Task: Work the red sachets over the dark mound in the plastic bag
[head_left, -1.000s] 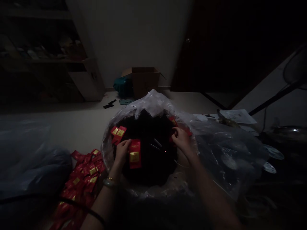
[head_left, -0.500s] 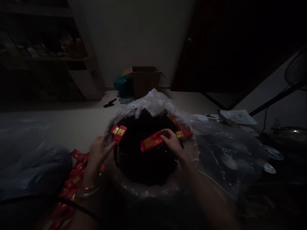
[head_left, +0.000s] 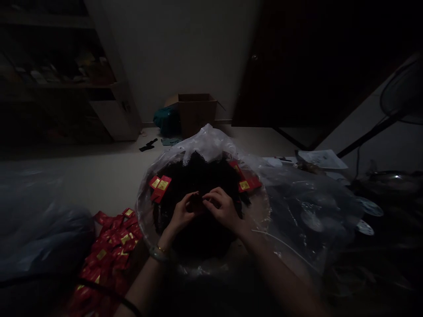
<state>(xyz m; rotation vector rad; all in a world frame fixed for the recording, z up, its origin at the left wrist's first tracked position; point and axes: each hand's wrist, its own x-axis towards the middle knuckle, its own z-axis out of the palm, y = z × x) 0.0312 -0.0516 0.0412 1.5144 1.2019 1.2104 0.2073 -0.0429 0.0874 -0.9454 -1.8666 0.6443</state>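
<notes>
My left hand and my right hand meet over a plastic-lined round container heaped with dark loose material. Between them, a red packet shows faintly in the dim light, with the fingers of both hands closed on its edges. Its front is turned out of sight. Other red packets with gold labels lie on the heap at the left. More red packets rest by the container's right side.
A large pile of red packets lies left of the container. Clear plastic sheeting spreads to the right. Beyond stand an open cardboard box and a teal bag against the wall. Shelves are at the far left.
My left hand has moved right from beside the packets at the container's left to the middle. My right hand has brought the red packet lower and toward me, and both hands now meet at it.
</notes>
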